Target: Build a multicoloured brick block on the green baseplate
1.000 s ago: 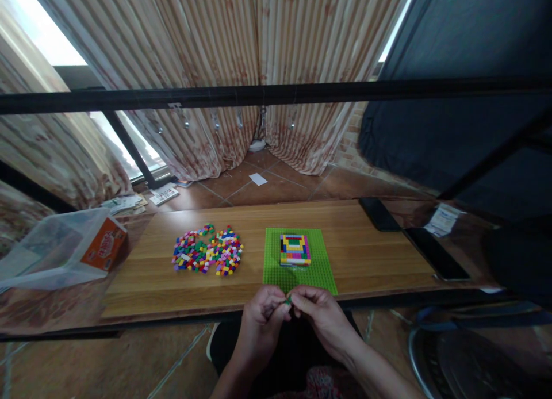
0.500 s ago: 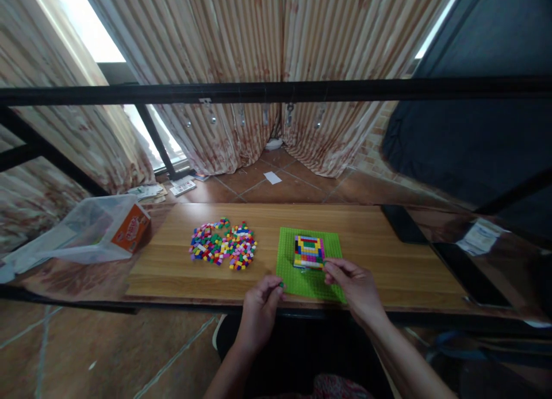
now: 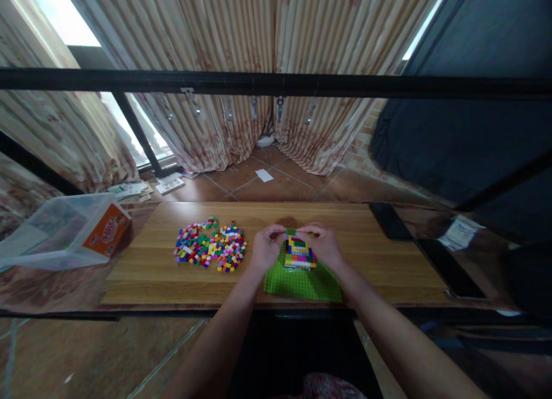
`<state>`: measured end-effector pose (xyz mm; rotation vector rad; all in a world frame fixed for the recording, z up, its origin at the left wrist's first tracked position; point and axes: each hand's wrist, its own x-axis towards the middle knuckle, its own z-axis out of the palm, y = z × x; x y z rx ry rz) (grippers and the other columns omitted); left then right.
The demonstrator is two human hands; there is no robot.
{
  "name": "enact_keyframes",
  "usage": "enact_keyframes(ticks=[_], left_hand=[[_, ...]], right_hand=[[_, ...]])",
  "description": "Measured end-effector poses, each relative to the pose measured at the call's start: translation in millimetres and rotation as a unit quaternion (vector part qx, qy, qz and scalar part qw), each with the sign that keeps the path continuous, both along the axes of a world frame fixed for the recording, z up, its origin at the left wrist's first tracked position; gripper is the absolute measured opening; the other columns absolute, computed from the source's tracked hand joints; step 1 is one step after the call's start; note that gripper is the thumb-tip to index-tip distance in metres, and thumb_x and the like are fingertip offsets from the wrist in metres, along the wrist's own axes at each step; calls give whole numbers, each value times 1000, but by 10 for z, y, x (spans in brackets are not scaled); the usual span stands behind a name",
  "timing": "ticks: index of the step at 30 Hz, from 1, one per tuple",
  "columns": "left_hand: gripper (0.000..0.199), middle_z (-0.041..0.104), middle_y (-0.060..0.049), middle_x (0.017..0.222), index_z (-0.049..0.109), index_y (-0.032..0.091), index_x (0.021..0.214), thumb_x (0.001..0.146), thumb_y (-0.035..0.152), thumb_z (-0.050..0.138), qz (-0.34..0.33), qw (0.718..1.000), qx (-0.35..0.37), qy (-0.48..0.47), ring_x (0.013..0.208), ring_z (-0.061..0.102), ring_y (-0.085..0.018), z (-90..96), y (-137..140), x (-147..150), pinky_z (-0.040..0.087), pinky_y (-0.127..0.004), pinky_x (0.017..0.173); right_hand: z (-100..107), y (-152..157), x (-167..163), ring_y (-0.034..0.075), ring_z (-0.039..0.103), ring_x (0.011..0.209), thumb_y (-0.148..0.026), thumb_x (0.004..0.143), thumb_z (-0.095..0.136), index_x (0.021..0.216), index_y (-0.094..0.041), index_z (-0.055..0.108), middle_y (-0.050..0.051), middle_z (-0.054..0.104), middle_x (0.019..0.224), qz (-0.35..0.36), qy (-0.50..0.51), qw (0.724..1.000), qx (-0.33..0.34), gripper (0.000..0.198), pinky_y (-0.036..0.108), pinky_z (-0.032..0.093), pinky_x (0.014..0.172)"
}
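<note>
A small layered block of multicoloured toy bricks [image 3: 301, 254] stands on a green studded baseplate [image 3: 302, 284]. At its far left corner is my left hand [image 3: 268, 248], with thumb and fingertips pinched together. My right hand [image 3: 324, 246] pinches at the far edge from the right, its fingertips close to the left ones. The fingers cover the far rows of the block. Whatever sits in either pinch is too small and hidden to make out. Loose toy bricks [image 3: 211, 245] lie spread in a pile left of the baseplate.
The bricks and baseplate share a wooden board [image 3: 142, 278]. A clear plastic tub [image 3: 56, 232] with an orange label stands left of it. Two dark phone-like slabs [image 3: 390, 221] lie at the right. A black rail [image 3: 276, 84] crosses in front of the curtains [image 3: 228, 37].
Both hands have moved forward from the near side to the block's far edge and come close together. The small green brick seen in my left fingertips is now hidden. The view has shifted slightly.
</note>
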<state>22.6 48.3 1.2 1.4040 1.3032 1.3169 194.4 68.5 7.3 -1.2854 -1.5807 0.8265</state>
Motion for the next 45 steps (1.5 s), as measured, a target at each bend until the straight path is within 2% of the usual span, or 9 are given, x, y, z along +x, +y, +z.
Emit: enact_keyframes(ticks=[6,14,18,24,28,32,36,45], left_hand=[[11,72,-3,80,71,16,80,72,19,63,-34,999,-30,-21,75,65,-14,-181,159,11,53,-27,76],[13,74,-4,84,73,16,82,74,21,64,-35,999,-28,-24,78,67,-15,-246,147,-4,54,-28,79],[13,74,-4,84,73,17,83,76,19,62,-37,999,-16,8,78,67,-15,-197,133,-2,54,-28,79],[20,75,-2,84,74,19,85,77,11,57,-44,989,25,141,78,67,-15,-12,91,-13,52,-28,82],[20,75,-2,84,74,19,83,77,10,57,-46,982,36,181,77,67,-14,51,84,-6,51,-26,80],[20,74,-1,80,75,19,81,76,9,59,-40,982,20,182,72,66,-13,49,116,-5,50,-24,74],[17,73,-1,72,75,17,76,73,9,61,-54,985,-2,165,65,64,-13,22,187,-32,48,-23,66],[7,69,0,63,75,15,69,67,15,68,-92,991,-41,86,58,58,-11,-79,321,-106,43,-21,56]], right_hand=[[-214,99,-44,19,65,80,-38,71,70,75,-23,76,4,73,81,32,3,999,-35,17,32,49,76],[-180,86,-126,17,64,71,-34,74,67,78,-21,77,4,74,78,31,0,999,-41,17,29,48,68],[-158,61,-151,17,65,74,-33,76,65,79,-22,77,4,74,80,30,-30,999,-24,16,30,48,71],[-97,25,-136,19,65,79,-29,82,59,81,-23,77,5,73,82,49,-98,993,33,18,33,47,77],[-68,26,-111,19,64,81,-27,85,55,85,-24,77,5,73,84,79,-104,991,36,22,33,47,79],[-104,42,-101,19,65,81,-29,84,55,86,-23,77,5,74,86,81,-80,993,16,22,33,48,77],[-132,66,-103,19,66,77,-31,82,57,85,-21,77,5,75,84,76,-59,995,-31,22,31,48,72],[27,154,-106,18,66,70,-24,80,59,77,-21,77,3,75,76,106,-117,986,-53,18,29,47,66]])
